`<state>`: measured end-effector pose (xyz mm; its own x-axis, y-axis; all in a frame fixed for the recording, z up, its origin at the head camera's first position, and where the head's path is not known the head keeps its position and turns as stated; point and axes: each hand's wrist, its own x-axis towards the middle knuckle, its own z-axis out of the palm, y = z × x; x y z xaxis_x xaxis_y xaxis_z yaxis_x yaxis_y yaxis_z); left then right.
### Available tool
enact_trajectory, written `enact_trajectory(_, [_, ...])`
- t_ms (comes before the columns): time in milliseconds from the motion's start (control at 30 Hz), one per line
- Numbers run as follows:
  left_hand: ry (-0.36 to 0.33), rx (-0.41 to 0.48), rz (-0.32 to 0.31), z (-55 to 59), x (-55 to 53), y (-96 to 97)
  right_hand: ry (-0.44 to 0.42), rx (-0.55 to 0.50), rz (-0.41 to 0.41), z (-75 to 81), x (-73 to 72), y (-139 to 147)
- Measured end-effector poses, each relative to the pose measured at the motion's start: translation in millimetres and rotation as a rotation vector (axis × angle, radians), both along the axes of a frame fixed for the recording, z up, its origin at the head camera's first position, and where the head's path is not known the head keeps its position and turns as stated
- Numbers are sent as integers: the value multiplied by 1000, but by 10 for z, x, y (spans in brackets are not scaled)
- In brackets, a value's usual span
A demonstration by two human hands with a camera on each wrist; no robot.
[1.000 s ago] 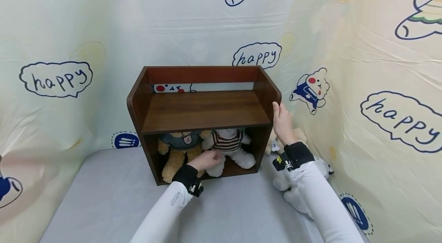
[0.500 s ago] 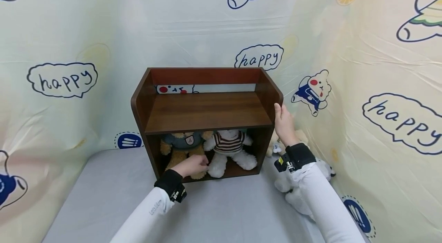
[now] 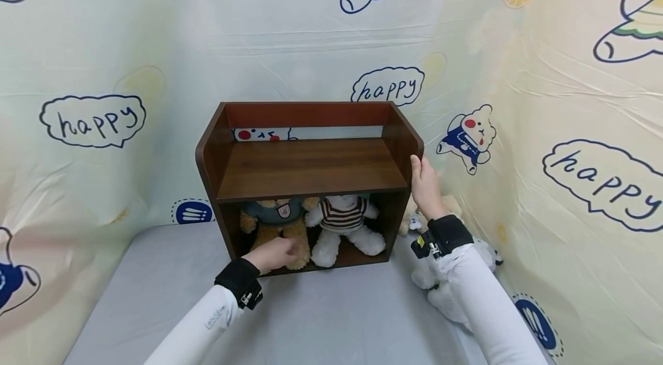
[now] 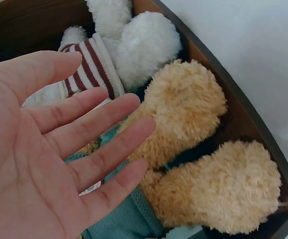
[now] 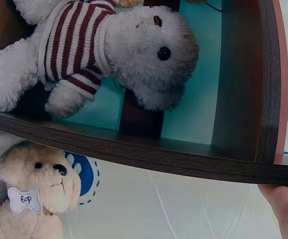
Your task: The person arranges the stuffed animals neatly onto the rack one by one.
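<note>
Two teddy bears sit in the lower compartment of a dark brown wooden shelf. The tan bear wears a teal top; the white bear wears a brown-and-white striped sweater. My left hand is in front of the tan bear's legs, low at the shelf's front. In the left wrist view its fingers are extended and spread, palm showing, holding nothing. My right hand rests against the outer right side of the shelf, fingers pointing up. The right wrist view catches only part of this hand beside the panel's edge.
Right of the shelf lie a cream plush dog with a bone-shaped tag and a white plush toy, partly hidden by my right arm. A grey cloth covers the table. A printed curtain hangs behind.
My left hand has moved left from the white bear's leg to in front of the tan bear's legs. My right hand stays at the shelf's side.
</note>
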<state>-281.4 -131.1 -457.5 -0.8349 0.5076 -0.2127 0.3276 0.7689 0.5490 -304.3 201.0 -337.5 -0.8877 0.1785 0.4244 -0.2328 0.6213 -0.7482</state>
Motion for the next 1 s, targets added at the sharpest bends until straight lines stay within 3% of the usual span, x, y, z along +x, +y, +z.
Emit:
enact_trajectory(100, [-11,-11,-7,-5,34,-47,-2,4,2,2,3,-3])
enact_trajectory(300, [81,-83,-32,-21,85,-116,-10,3,2,12,15,-7])
enact_trajectory(467, [102,-128,-26,-24,150,-162,-3,4,-3,19,14,-14])
enact_trajectory(667, [163,-149,-40,-59,262,-231,6,2,-1,11,6,-17])
enact_trajectory(1000, [202,-155,-56,-70,386,-418,37,30,-5,-13,-14,11])
